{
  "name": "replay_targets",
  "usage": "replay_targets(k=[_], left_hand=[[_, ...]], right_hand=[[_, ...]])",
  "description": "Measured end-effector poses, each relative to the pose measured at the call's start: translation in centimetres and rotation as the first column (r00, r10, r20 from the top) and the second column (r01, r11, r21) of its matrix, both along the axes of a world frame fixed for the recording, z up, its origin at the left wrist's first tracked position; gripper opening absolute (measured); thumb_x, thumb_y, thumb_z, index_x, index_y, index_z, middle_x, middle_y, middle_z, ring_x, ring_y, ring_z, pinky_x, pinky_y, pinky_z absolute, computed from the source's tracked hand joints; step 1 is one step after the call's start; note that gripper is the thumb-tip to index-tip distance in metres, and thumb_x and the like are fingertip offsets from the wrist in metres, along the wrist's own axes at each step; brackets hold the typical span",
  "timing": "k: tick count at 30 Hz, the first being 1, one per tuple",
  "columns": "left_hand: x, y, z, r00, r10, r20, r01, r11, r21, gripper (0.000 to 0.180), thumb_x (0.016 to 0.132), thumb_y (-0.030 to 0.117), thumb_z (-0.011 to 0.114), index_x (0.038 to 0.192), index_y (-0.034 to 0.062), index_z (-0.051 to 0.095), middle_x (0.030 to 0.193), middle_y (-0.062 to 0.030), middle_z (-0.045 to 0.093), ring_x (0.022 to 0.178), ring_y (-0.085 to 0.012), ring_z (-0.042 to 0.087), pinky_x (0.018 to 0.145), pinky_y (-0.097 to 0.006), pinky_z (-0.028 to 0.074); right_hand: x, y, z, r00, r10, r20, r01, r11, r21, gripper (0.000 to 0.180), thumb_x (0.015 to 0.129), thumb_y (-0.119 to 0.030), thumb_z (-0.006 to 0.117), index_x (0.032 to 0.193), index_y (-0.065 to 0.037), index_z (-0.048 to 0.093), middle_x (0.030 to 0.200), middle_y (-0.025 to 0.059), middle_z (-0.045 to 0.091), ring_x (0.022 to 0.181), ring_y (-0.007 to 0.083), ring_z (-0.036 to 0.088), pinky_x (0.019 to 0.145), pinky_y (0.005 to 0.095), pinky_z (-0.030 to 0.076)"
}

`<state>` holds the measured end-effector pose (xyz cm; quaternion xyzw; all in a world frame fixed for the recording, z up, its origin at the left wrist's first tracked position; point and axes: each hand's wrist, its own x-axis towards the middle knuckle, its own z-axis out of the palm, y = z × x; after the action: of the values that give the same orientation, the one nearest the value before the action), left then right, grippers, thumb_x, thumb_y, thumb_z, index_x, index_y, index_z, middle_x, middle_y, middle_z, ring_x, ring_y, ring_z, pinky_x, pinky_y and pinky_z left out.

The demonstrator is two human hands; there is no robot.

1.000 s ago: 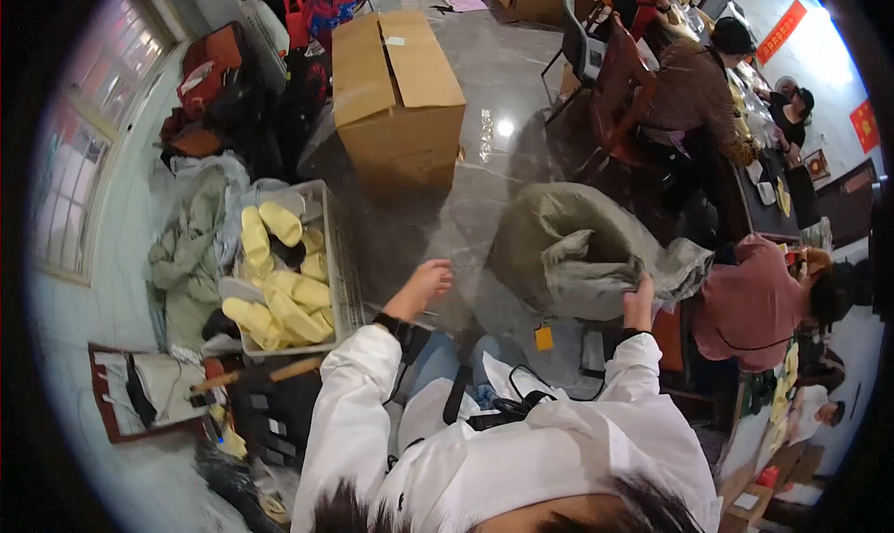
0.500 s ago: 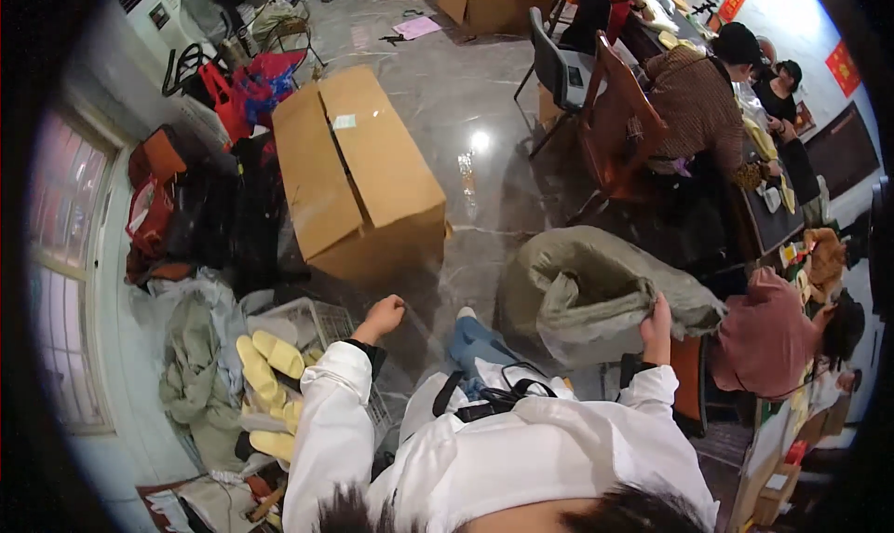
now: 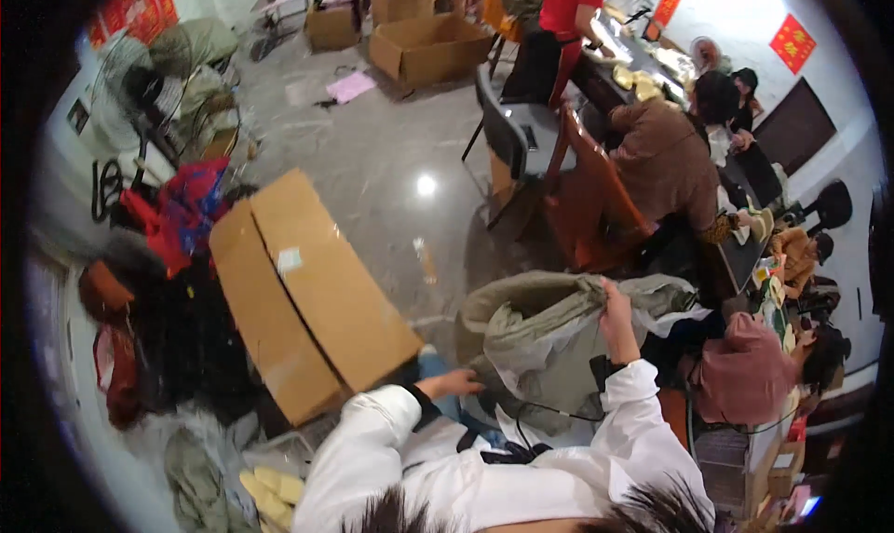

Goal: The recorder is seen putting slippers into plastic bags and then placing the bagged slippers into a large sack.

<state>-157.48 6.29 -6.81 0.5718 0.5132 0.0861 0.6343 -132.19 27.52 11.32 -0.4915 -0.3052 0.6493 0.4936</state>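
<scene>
My right hand (image 3: 615,319) is closed on the raised rim of a large grey-green woven sack (image 3: 549,375) with a pale plastic lining. The sack stands on the floor in front of me to the right, its mouth gaping upward and its sides crumpled. Just left of the sack, my left hand (image 3: 453,384) reaches toward it with fingers extended and holds nothing that I can see. A closed cardboard box (image 3: 307,282) lies ahead to my left, close to my left forearm. Several yellow slippers (image 3: 270,496) are piled at the lower left.
Co-workers sit along a long table (image 3: 740,263) on the right; a person in pink (image 3: 745,370) is close beside the sack. A wooden chair (image 3: 596,198) and a grey chair (image 3: 507,133) stand ahead. Another carton (image 3: 428,53) sits farther off. Bags and a fan (image 3: 130,81) line the left.
My right hand has lifted the sack's rim and moved slightly left. My left hand has swung right and down toward the sack. The view has shifted, so more of the far room shows.
</scene>
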Motion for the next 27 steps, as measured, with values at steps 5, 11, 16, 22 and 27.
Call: replay_targets(k=[5, 11, 16, 22, 27], left_hand=[[0.5, 6.6, -3.7, 0.92, 0.21, 0.331, -0.227, 0.974, 0.012, 0.05, 0.087, 0.04, 0.044, 0.123, 0.0045, 0.047, 0.121, -0.0139, 0.052, 0.106, -0.0289, 0.051, 0.091, -0.037, 0.038], [-7.6, 11.0, -8.7, 0.079, 0.729, 0.679, -0.57, 0.592, -0.569, 0.049, 0.087, 0.039, 0.045, 0.124, 0.0072, 0.045, 0.129, -0.0111, 0.043, 0.113, -0.0278, 0.041, 0.096, -0.037, 0.033], [-16.6, 19.7, 11.8, -0.122, 0.882, 0.455, -0.782, 0.197, -0.591, 0.051, 0.086, 0.041, 0.047, 0.121, 0.0037, 0.046, 0.118, -0.013, 0.051, 0.106, -0.0254, 0.05, 0.087, -0.037, 0.041], [-30.3, 23.6, 9.6, 0.194, 0.554, 0.81, -0.971, 0.223, 0.08, 0.054, 0.09, 0.043, 0.04, 0.13, 0.0055, 0.037, 0.126, -0.0079, 0.046, 0.109, -0.0239, 0.047, 0.092, -0.034, 0.038], [-27.0, 30.0, 16.1, 0.007, 0.72, 0.694, -0.961, 0.197, -0.195, 0.052, 0.095, 0.036, 0.034, 0.138, 0.0097, 0.023, 0.135, -0.0075, 0.035, 0.113, -0.0197, 0.043, 0.095, -0.035, 0.034]], right_hand=[[-6.6, 2.0, 3.1, 0.999, -0.032, -0.017, 0.031, 0.999, -0.041, 0.016, 0.081, -0.013, 0.061, 0.085, 0.002, 0.059, 0.085, 0.0071, 0.061, 0.075, 0.0167, 0.06, 0.069, 0.0302, 0.047], [-14.6, 5.9, 4.0, 0.998, 0.062, 0.03, -0.06, 0.996, -0.067, 0.013, 0.079, -0.016, 0.064, 0.077, -0.004, 0.06, 0.077, 0.0037, 0.06, 0.067, 0.0133, 0.057, 0.058, 0.0281, 0.044], [-19.8, 10.8, 7.2, 0.992, 0.118, 0.043, -0.114, 0.99, -0.078, 0.016, 0.077, -0.021, 0.066, 0.076, -0.007, 0.059, 0.075, 0.0019, 0.059, 0.062, 0.0134, 0.054, 0.052, 0.0285, 0.039], [-31.6, 17.3, 9.0, 0.904, 0.388, -0.178, -0.391, 0.92, 0.023, 0.016, 0.083, -0.02, 0.057, 0.094, -0.007, 0.059, 0.086, 0.0038, 0.062, 0.075, 0.0167, 0.059, 0.064, 0.0321, 0.047], [-33.2, 28.7, 3.2, 0.797, 0.431, -0.424, -0.452, 0.89, 0.056, 0.025, 0.09, -0.017, 0.043, 0.105, -0.001, 0.055, 0.099, 0.0111, 0.061, 0.094, 0.0221, 0.057, 0.081, 0.0342, 0.046]])
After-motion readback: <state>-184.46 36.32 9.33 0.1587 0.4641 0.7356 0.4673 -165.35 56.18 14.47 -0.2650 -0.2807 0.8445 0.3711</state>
